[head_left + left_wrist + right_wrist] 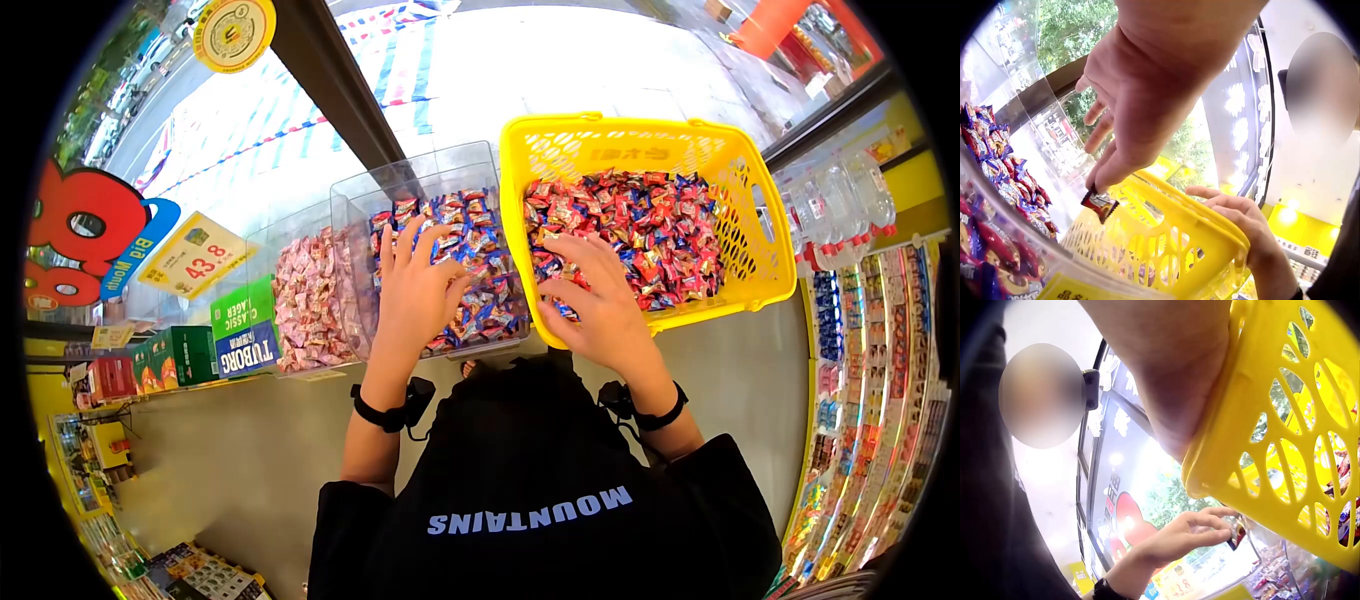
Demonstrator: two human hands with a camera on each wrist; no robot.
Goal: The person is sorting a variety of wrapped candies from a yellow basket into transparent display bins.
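Observation:
My left hand (412, 295) is over a clear bin (465, 160) of red and blue wrapped candies (480, 225). Between its thumb and fingertips it pinches one small wrapped candy (1099, 205), dark red with a gold patch, above the bin's edge. My right hand (600, 305) reaches over the near left part of the yellow basket (745, 225), its fingers loosely bent above a heap of similar candies (640, 225). The left wrist view shows that hand's fingers (1225, 201) extended across the basket's rim. In the right wrist view, the basket wall hides its fingers.
Left of the bin stands another clear bin of pink-wrapped candies (312, 290), then green and blue beer cartons (245, 325). A price sign (195, 262) is beside the window. Right of the basket are clear bottles (840, 205) and stocked shelves (870, 380).

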